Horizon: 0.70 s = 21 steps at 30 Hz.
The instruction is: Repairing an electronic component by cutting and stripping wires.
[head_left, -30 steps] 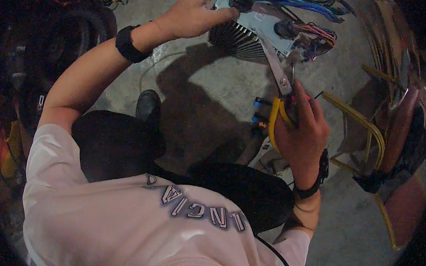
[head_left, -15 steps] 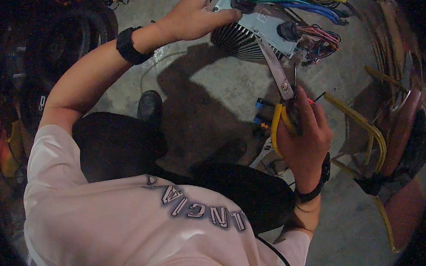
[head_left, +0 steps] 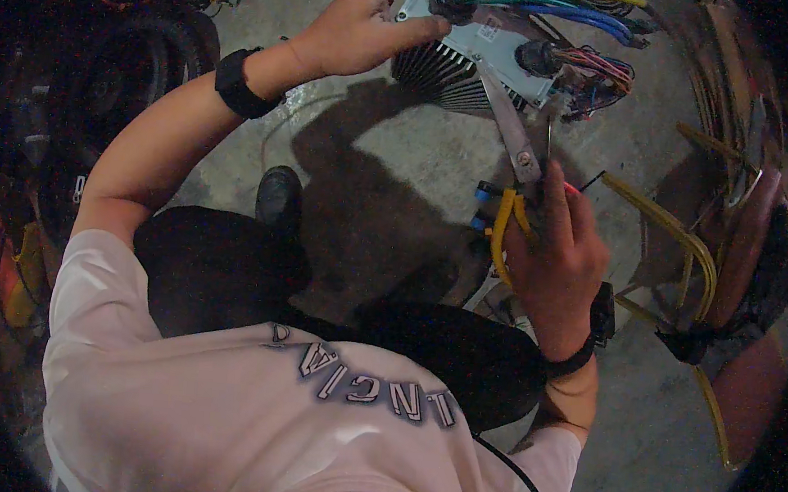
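Observation:
My left hand [head_left: 362, 32] grips the upper left end of a silver finned metal housing [head_left: 501, 50]. Thick yellow, green and blue cables [head_left: 571, 9] come out of its top, and a bundle of thinner multicoloured wires [head_left: 594, 78] leaves its right end. My right hand [head_left: 556, 256] is closed on large yellow-handled scissors [head_left: 518, 141], whose broad blade reaches up to the housing's lower edge by the fins. A thin metal piece and a red bit show beside the blade at my fingers; I cannot make out what they are.
On the concrete floor lie blue-and-black items [head_left: 482, 194] beside my right hand. At the right are reddish-brown panels [head_left: 746, 394] with bent yellow edging [head_left: 684, 228]. At the left are a black tyre [head_left: 154, 37] and red-yellow items [head_left: 23, 268]. My boot [head_left: 280, 194] shows below the housing.
The housing with its wires has shifted slightly right. My right hand and the scissors have moved a little down and right. My left hand keeps its grip.

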### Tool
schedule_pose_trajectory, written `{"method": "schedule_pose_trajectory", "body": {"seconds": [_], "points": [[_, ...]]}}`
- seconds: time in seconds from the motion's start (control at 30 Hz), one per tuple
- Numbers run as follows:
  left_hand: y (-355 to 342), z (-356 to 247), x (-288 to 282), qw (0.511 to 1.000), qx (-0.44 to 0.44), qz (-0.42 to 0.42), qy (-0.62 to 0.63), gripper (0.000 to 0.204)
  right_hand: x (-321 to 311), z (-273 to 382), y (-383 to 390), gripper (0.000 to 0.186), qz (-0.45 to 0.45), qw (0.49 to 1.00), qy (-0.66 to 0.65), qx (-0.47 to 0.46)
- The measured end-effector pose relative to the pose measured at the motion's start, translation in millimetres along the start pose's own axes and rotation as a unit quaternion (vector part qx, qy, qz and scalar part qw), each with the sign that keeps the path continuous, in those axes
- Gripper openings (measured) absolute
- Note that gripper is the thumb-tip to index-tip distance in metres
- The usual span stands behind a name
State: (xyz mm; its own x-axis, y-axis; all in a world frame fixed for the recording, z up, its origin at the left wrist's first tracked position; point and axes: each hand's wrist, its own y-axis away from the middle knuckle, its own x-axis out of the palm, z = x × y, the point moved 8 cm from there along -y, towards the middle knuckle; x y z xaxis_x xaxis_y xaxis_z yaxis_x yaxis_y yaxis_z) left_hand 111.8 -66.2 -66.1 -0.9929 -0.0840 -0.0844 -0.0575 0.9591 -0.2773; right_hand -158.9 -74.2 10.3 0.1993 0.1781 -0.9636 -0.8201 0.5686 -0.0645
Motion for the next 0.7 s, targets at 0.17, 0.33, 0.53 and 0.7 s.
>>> {"method": "schedule_pose_trajectory", "body": {"seconds": [0.17,0.33,0.53,0.7], "points": [[4.4,3.8,-3.8,1.0,0.024,-0.017,-0.01,0.081,5.2,1.0,0.9,0.075,0.001,0.999,0.043,-0.029],[2.4,-0.9,-1.1,0.999,-0.034,0.001,0.009,0.081,5.1,-2.0,-2.3,0.076,-0.016,0.999,0.016,-0.046],[6.9,0.1,-7.3,0.998,0.023,-0.004,-0.055,0.081,13.7,-3.3,-1.2,0.081,-0.011,0.998,0.014,-0.062],[6.6,1.9,-8.6,0.998,-0.014,-0.006,-0.058,0.081,20.8,-8.8,0.4,0.081,-0.065,0.995,0.033,-0.065]]}}
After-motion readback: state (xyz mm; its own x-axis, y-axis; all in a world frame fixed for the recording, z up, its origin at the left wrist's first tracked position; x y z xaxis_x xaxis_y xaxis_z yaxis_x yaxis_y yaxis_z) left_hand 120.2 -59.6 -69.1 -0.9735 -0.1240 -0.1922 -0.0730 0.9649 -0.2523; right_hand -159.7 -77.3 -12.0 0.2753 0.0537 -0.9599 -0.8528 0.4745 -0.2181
